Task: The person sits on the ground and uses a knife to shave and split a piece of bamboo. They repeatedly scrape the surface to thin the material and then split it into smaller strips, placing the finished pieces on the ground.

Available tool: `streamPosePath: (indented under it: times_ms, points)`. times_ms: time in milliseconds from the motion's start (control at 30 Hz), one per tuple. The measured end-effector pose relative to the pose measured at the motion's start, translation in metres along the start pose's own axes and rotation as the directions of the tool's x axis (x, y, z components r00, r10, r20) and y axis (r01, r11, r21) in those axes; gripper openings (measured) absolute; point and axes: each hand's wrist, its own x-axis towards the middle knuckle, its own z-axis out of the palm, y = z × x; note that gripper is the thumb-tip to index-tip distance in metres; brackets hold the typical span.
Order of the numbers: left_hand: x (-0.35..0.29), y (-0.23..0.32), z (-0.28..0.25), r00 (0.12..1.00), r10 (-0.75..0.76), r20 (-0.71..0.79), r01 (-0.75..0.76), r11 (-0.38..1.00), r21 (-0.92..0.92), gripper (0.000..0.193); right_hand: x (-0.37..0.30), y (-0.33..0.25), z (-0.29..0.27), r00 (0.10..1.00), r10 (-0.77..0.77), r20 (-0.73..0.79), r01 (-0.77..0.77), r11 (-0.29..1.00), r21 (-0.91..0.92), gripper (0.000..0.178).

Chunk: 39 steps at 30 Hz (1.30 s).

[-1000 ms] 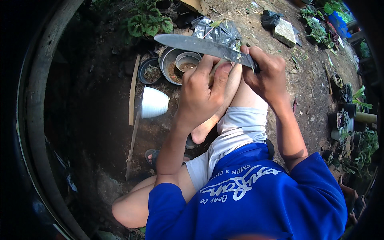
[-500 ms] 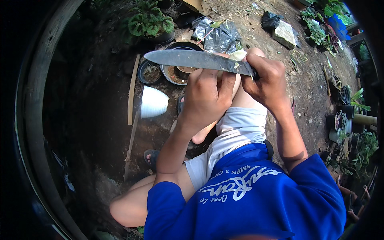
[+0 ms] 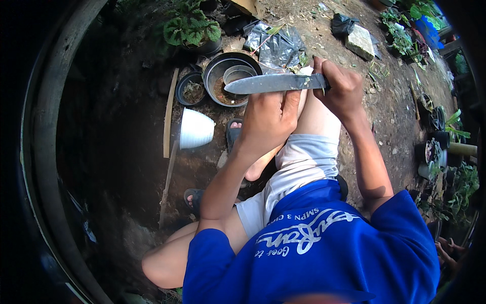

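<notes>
My right hand (image 3: 343,92) is closed round the dark handle of a large knife (image 3: 273,82), its thumb pointing away from me. The long grey blade lies across to the left, above my raised knee. My left hand (image 3: 269,117) is just on the near side of the blade, fingers bent and thumb close beside them. The blade hides its fingertips, so what they hold cannot be made out. A small white piece (image 3: 306,70) shows beyond the blade, between the two hands; its kind is unclear.
Beyond the blade stand a black basin (image 3: 208,76) with a smaller bowl inside and a small dark pot (image 3: 191,92) of scraps. A white bucket (image 3: 196,129) lies tipped on the soil. Further off are a black plastic bag (image 3: 276,48), a stone block (image 3: 360,43) and potted plants (image 3: 191,30).
The knife has shifted to the right, and its tip now lies over the basin. My left hand has moved slightly right and down. My right thumb has straightened upward.
</notes>
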Motion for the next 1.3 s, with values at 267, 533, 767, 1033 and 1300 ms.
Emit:
streamPosePath:
  times_ms: [267, 533, 767, 1033, 1300]
  points:
    - [-0.026, 0.03, -0.09, 0.985, -0.116, 0.127, 0.148, 0.948, -0.282, 0.032, -0.033, 0.189, -0.072, 0.556, 0.809, -0.189, -0.804, 0.467, -0.368, 0.053]
    - [-0.023, -0.019, -0.081, 0.94, -0.249, 0.233, 0.323, 0.868, -0.376, 0.043, -0.134, 0.139, -0.028, 0.734, 0.653, 0.186, -0.661, 0.75, -0.021, 0.043]
    - [-0.011, -0.009, -0.095, 0.984, -0.089, 0.151, 0.124, 0.962, -0.242, 0.044, -0.023, -0.028, 0.059, 0.737, -0.041, 0.674, -0.273, 0.895, 0.353, 0.023]
    - [-0.021, -0.002, -0.126, 0.985, -0.113, 0.131, 0.122, 0.99, -0.064, 0.032, -0.063, -0.081, 0.141, 0.572, -0.267, 0.775, -0.064, 0.928, 0.367, 0.035]
    - [-0.044, 0.003, -0.227, 0.865, -0.49, 0.109, 0.471, 0.868, 0.161, 0.028, -0.093, -0.079, 0.192, 0.638, -0.267, 0.722, -0.11, 0.897, 0.428, 0.028]
